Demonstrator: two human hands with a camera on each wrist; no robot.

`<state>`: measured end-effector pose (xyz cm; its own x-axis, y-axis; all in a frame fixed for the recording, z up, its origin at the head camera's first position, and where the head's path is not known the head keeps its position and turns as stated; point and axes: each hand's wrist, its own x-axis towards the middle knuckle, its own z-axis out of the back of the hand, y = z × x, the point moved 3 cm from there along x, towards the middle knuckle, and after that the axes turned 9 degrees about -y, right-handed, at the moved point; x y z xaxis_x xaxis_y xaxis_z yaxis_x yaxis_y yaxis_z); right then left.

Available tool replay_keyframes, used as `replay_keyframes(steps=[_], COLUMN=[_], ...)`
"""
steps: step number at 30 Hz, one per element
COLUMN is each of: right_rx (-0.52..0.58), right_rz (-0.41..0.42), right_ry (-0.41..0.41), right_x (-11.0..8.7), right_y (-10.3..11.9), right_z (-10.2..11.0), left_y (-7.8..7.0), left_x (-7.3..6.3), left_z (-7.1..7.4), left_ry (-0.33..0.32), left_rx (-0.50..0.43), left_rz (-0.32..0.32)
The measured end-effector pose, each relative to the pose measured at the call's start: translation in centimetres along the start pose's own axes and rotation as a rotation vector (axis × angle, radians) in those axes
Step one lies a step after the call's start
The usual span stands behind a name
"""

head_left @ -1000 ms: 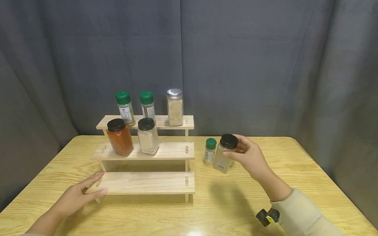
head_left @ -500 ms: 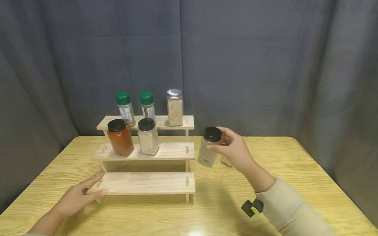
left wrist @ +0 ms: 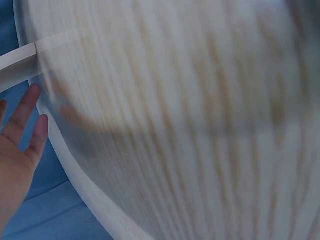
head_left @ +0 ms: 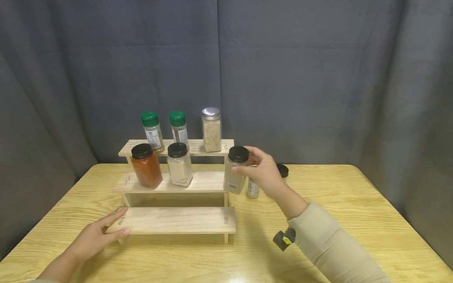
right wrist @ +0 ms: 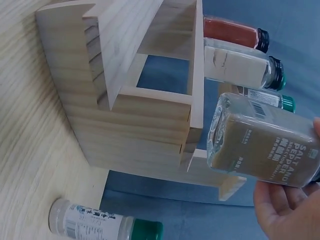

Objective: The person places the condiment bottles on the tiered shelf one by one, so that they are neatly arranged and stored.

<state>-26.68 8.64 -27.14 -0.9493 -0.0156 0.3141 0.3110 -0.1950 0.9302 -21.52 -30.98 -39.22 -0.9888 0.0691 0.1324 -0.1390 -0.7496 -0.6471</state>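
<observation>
My right hand (head_left: 267,175) grips a square glass jar (head_left: 233,181) with a black lid, fingers and thumb around its upper part. In the right wrist view its printing reads "salt and pepper". It hangs upright at the right end of the middle shelf of a three-step wooden rack (head_left: 170,220), overlapping that end in the head view. My left hand (head_left: 90,239) rests at the left end of the lowest shelf, thumb near the front edge and forefinger near the back. An orange-red spice jar (head_left: 149,173) and a pale powder jar (head_left: 179,171) stand on the middle shelf.
Along the top shelf stand two green-capped bottles (head_left: 153,135) and a silver-lidded jar (head_left: 212,135). On the table right of the rack are a small green-capped bottle (right wrist: 95,222) and a black-lidded jar (head_left: 282,170), partly behind my right hand. A grey curtain (head_left: 283,78) hangs behind.
My right hand has carried the salt and pepper jar left and slightly up, from beside the table bottles to the middle shelf's right end. The left hand stays at the rack.
</observation>
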Motion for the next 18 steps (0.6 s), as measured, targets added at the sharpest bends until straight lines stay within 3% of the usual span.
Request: replay_keyframes(steps=[11,18], right_rx=[-0.013,-0.046], right_rz=[-0.032,0.0], right_ry=[0.024,0.052], right_x=[1.7,2.4], right_y=[0.0,0.2], right_z=[-2.0,-3.6], left_y=[-0.3,-0.3], left_x=[-0.1,-0.1], left_z=[0.1,0.1], left_ry=[-0.004,-0.002], left_rx=[0.016,-0.004], left_rz=[0.01,0.01])
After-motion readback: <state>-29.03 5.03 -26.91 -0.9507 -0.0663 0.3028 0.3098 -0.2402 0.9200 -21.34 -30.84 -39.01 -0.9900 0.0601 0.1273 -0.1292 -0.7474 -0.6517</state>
